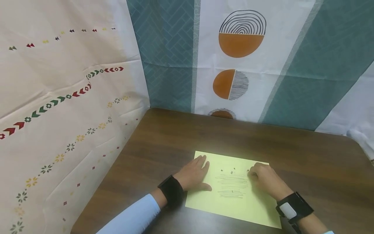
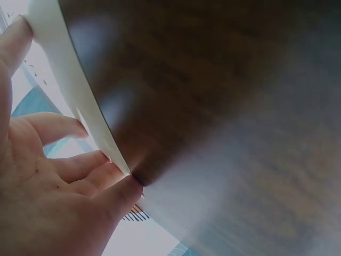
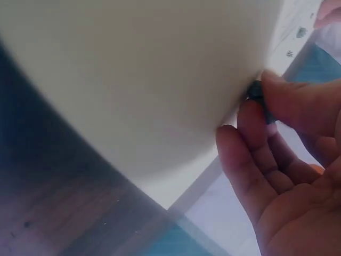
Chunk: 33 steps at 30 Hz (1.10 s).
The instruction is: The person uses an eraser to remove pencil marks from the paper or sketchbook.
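A pale yellow sheet of paper [image 1: 216, 208] lies on the brown table, with grey scribbled lines and several small dark marks on it. My left hand [image 1: 194, 174] rests with spread fingers on the sheet's left side; in the left wrist view its fingertips [image 2: 114, 172] touch the paper near its edge. Over the right part of the sheet, my right hand [image 1: 264, 178] pinches a small dark stub [image 3: 256, 90] between thumb and finger, right at the paper's surface. The exact kind of stub I cannot tell. From the head view the curled fingers mostly hide it.
The wooden table [image 1: 181, 133] stretches behind and beside the paper. A white cloth with small printed motifs [image 1: 70, 146] hangs along the left side. Behind the table hangs a teal and white curtain [image 1: 172, 58] with orange half circles. Both wrists wear black bands [image 1: 171, 190].
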{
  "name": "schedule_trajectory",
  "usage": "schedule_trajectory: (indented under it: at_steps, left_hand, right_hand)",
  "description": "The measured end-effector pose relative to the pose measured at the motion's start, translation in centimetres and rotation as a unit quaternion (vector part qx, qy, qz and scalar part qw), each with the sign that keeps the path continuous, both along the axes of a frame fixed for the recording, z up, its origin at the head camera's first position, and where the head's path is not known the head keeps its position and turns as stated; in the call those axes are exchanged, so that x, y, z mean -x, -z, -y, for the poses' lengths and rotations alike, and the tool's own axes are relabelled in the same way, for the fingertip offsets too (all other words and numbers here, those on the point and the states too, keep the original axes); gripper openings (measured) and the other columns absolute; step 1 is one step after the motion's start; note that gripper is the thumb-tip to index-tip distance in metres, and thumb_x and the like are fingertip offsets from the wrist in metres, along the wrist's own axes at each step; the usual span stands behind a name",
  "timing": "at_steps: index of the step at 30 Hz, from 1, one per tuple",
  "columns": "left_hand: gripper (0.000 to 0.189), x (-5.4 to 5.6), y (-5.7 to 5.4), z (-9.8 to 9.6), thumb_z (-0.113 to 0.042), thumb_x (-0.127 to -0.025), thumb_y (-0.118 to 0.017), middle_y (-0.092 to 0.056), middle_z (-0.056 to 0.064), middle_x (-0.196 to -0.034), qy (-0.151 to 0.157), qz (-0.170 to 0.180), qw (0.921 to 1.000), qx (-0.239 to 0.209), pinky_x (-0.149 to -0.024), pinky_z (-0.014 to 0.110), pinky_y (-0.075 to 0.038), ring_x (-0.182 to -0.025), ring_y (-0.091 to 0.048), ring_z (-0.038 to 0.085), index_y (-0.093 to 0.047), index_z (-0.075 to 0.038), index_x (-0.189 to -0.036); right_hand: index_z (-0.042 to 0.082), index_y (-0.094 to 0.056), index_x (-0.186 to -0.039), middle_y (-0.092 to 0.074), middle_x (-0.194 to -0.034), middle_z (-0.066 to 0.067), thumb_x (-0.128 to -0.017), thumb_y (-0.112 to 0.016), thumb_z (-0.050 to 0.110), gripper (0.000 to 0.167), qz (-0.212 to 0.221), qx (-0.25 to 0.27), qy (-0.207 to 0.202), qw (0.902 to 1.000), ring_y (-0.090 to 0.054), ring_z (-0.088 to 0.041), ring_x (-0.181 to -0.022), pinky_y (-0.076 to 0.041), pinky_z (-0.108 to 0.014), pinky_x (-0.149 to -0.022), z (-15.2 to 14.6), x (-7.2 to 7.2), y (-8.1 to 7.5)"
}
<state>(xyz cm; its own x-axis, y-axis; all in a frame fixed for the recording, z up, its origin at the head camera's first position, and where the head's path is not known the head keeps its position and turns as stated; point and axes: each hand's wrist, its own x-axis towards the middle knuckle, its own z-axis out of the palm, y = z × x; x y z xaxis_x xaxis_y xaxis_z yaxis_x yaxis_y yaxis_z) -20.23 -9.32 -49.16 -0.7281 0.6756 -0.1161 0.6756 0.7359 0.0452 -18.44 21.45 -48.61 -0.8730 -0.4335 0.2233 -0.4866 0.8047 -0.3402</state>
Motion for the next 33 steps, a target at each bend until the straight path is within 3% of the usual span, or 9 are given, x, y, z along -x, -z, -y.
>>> schedule_trajectory:
  at_steps: [9,15,24,30,33]
  left_hand:
    - [0.092,-0.1,-0.2,0.1,-0.067,-0.089,-0.062,-0.032,0.022,-0.158,-0.005,-0.001,1.0000,0.003,-0.119,0.037,-0.026,-0.147,-0.030,0.034,-0.045,-0.001,-0.151]
    - [0.093,-0.1,0.0,0.2,-0.068,-0.089,-0.062,-0.031,0.022,-0.159,-0.007,0.004,1.0000,0.001,-0.119,0.037,-0.025,-0.148,-0.029,0.034,-0.044,-0.001,-0.151]
    - [0.093,0.1,0.3,0.2,-0.069,-0.089,-0.061,-0.033,0.023,-0.158,0.000,-0.010,0.9999,-0.003,-0.119,0.036,-0.025,-0.147,-0.030,0.034,-0.046,-0.001,-0.150]
    - [0.093,0.2,0.5,0.4,-0.070,-0.089,-0.059,-0.033,0.023,-0.158,0.009,-0.020,0.9998,0.000,-0.119,0.037,-0.025,-0.147,-0.030,0.035,-0.045,-0.001,-0.150]
    - [0.093,0.2,0.7,0.4,-0.071,-0.090,-0.057,-0.034,0.024,-0.157,0.014,-0.032,0.9994,0.001,-0.119,0.037,-0.025,-0.146,-0.031,0.035,-0.046,-0.001,-0.150]
  right_hand:
    - [0.010,-0.074,-0.079,-0.065,-0.079,0.005,-0.068,-0.071,-0.020,0.032,0.004,0.012,0.010,0.9999,-0.061,-0.011,-0.076,-0.055,-0.034,-0.067,0.7,0.3,-0.3]
    - [0.006,-0.076,-0.082,-0.066,-0.080,0.001,-0.073,-0.078,-0.012,0.020,-0.001,0.024,0.016,0.9996,-0.065,-0.017,-0.077,-0.056,-0.038,-0.069,3.0,0.7,-1.0]
    - [0.007,-0.078,-0.085,-0.064,-0.080,0.005,-0.075,-0.078,-0.014,0.024,0.000,0.046,-0.050,0.9977,-0.061,-0.011,-0.076,-0.056,-0.032,-0.070,6.7,1.6,-1.3]
    - [0.007,-0.077,-0.086,-0.064,-0.080,0.007,-0.077,-0.076,-0.014,0.024,0.021,0.019,-0.086,0.9959,-0.060,-0.010,-0.076,-0.056,-0.033,-0.073,9.0,2.2,-1.1]
    - [0.009,-0.076,-0.082,-0.060,-0.076,0.009,-0.075,-0.075,-0.015,0.025,0.032,-0.002,-0.094,0.9951,-0.054,-0.008,-0.071,-0.053,-0.030,-0.068,10.0,2.5,-0.8]
